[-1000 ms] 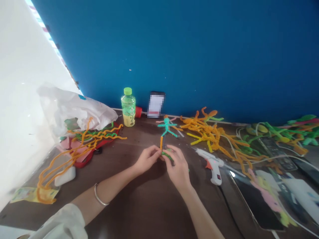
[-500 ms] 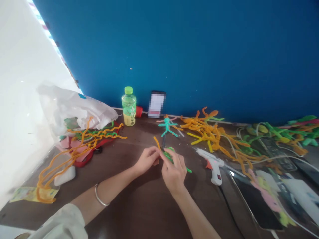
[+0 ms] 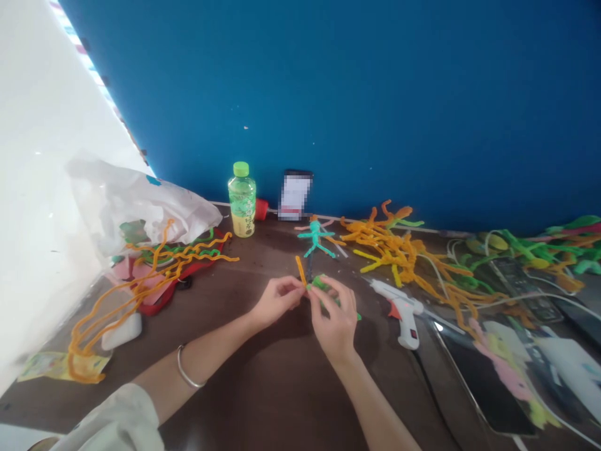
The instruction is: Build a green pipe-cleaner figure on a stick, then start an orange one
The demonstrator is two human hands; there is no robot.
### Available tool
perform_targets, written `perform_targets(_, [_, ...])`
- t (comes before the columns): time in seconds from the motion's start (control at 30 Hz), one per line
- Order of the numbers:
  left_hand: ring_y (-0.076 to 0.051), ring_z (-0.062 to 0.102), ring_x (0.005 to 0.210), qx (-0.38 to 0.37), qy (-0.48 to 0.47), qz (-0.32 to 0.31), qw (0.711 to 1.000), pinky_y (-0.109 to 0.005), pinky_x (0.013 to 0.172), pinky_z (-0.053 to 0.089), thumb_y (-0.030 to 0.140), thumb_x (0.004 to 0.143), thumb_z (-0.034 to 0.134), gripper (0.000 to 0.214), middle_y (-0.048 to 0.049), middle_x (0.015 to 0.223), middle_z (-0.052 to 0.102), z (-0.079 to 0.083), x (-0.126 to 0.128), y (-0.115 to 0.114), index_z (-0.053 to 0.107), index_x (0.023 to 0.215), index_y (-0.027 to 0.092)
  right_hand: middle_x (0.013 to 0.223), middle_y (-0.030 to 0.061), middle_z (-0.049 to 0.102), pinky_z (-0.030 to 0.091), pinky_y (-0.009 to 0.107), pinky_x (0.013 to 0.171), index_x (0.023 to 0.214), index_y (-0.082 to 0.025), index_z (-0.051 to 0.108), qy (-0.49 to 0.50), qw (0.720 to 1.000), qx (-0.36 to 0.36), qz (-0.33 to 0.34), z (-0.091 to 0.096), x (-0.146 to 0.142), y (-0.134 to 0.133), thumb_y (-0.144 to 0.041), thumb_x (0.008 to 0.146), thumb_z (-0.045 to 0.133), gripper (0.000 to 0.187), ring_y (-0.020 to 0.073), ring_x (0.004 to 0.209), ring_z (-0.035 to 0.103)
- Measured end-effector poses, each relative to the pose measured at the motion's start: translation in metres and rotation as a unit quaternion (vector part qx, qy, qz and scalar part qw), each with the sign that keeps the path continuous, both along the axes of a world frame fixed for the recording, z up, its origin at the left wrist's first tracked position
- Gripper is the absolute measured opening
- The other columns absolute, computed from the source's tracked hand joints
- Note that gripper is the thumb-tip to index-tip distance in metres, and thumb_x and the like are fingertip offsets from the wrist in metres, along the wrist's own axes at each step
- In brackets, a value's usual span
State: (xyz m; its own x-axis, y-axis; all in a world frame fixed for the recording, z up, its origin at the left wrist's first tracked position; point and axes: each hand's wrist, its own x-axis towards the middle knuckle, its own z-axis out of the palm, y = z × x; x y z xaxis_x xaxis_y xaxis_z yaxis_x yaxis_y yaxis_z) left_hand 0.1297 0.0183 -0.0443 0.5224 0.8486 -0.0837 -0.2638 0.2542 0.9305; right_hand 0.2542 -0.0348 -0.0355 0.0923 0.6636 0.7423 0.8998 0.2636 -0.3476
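Orange pipe cleaner (image 3: 301, 270) stuck up from my L hand (image 3: 277, 302), grip closed on its lower end, long axis tilted up and slightly left, toward the blue wall (image 3: 328, 94). Just beyond it, teal pipe-cleaner figure (image 3: 315, 237) lay on the brown surface (image 3: 211, 294). Green pipe cleaner (image 3: 323, 287) sat right of the orange, apparently touching it, with R hand (image 3: 334, 316) closed over it and its end poking out lower right. Glue gun (image 3: 401, 313) was nearer R hand than L.
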Motion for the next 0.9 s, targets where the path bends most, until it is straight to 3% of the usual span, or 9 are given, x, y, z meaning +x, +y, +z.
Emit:
perform_targets(0.17, [-0.003, 0.034, 0.04, 0.007, 0.015, 0.001, 1.0, -0.019, 0.042, 0.024, 0.047, 0.068, 0.06, 0.037, 0.0061, 0.041, 0.04, 0.005, 0.0, 0.0, 0.057, 0.066, 0.01, 0.095, 0.0074, 0.061, 0.047, 0.032, 0.066, 0.084, -0.023, 0.065, 0.004, 1.0, 0.013, 0.006, 0.003, -0.001, -0.001, -0.016, 0.075, 0.058, 0.014, 0.0162, 0.071, 0.054])
perform_targets(0.53, [-0.002, 0.031, 0.039, -0.036, -0.011, 0.012, 0.999, -0.019, 0.039, 0.022, 0.045, 0.066, 0.064, 0.035, 0.0044, 0.044, 0.046, 0.006, 0.001, -0.001, 0.058, 0.063, 0.01, 0.092, 0.0068, 0.065, 0.048, 0.035, 0.071, 0.09, -0.024, 0.064, -0.019, 0.999, 0.035, 0.032, 0.002, -0.002, -0.004, -0.014, 0.077, 0.057, 0.018, 0.0193, 0.081, 0.06])
perform_targets(0.8, [-0.002, 0.029, 0.04, -0.068, -0.026, 0.019, 0.997, -0.019, 0.041, 0.02, 0.041, 0.063, 0.067, 0.032, 0.0026, 0.047, 0.049, 0.002, 0.001, 0.0, 0.061, 0.062, 0.01, 0.098, 0.0043, 0.065, 0.045, 0.04, 0.081, 0.094, -0.031, 0.064, -0.112, 0.993, 0.032, 0.01, 0.007, 0.004, -0.005, -0.017, 0.076, 0.059, 0.024, 0.0239, 0.099, 0.054])
perform_targets(0.9, [-0.002, 0.028, 0.041, -0.069, -0.023, 0.018, 0.997, -0.02, 0.041, 0.019, 0.039, 0.063, 0.068, 0.03, 0.002, 0.049, 0.049, 0.0, 0.001, 0.0, 0.062, 0.063, 0.01, 0.099, 0.0048, 0.063, 0.046, 0.04, 0.082, 0.098, -0.029, 0.063, -0.117, 0.992, 0.012, 0.056, 0.005, 0.008, -0.004, -0.015, 0.077, 0.057, 0.025, 0.0232, 0.103, 0.053])
